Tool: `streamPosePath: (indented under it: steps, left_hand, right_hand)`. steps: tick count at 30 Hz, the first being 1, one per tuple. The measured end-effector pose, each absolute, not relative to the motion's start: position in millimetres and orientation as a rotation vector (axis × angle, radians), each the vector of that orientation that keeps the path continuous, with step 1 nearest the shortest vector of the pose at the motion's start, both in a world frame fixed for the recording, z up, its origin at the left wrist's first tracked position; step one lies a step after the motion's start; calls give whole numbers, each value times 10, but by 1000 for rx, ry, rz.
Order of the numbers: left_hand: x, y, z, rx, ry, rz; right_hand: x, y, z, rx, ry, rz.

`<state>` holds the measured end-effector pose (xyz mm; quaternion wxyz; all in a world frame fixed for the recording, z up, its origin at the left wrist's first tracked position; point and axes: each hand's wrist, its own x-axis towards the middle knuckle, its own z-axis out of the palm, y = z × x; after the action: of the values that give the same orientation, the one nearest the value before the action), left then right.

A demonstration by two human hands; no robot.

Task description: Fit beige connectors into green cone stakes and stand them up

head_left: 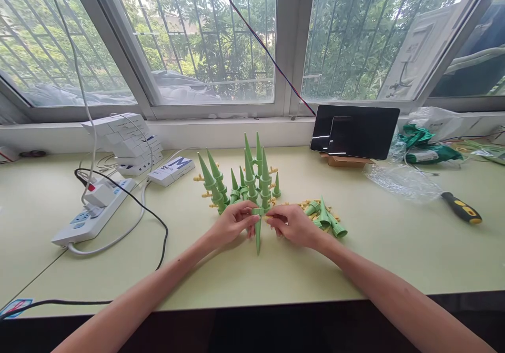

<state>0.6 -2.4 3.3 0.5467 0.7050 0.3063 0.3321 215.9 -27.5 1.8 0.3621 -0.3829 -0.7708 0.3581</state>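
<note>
Both my hands meet over the pale green table (pixel 276 274) at its middle. My left hand (pixel 231 224) pinches the wide top of a green plastic spike (pixel 258 234) whose tip points toward me. At that same top end, my right hand (pixel 290 224) has its fingers closed on the spike, perhaps on a small yellow part I cannot make out. Just behind my hands stands a cluster of several upright green spikes (pixel 246 177). To the right of my right hand lies a loose pile of green spikes and small yellow pieces (pixel 323 216).
A white power strip (pixel 92 211) with cables sits at the left, with stacked white boxes (pixel 126 140) behind it. Two dark tablets (pixel 355 129) lean at the window sill. A yellow-black screwdriver (pixel 461 207), clear plastic wrap (pixel 402 182) and green bags (pixel 424 145) lie at the right.
</note>
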Motion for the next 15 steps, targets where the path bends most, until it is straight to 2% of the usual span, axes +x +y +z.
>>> streamPosePath:
  steps: [15]
  left_hand:
    - [5,-27,56,1692,686,741]
  right_hand:
    - [2160,-276,27,-1013,-1975,953]
